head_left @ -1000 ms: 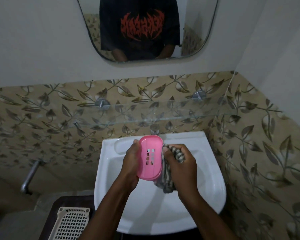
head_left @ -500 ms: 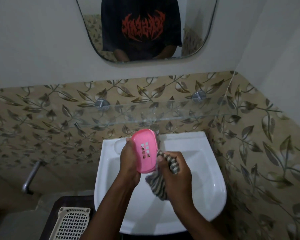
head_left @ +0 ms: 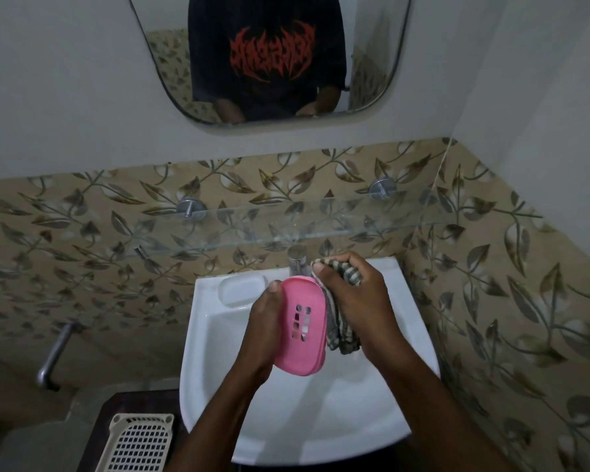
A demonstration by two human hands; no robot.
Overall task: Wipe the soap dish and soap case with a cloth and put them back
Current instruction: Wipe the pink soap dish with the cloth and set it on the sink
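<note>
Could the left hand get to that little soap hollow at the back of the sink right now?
Probably yes. The soap hollow lies bare just beside the left hand, with nothing between them. That hand grips the pink soap dish, so it would arrive full.

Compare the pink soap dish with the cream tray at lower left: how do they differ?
Colour: the soap dish is pink, the tray cream. Holes: the dish has a small cluster of slots, the tray a full grid. State: the left hand holds the dish tilted over the sink, while the tray lies untouched on a dark surface beside it. Both are perforated, with rounded corners.
</note>
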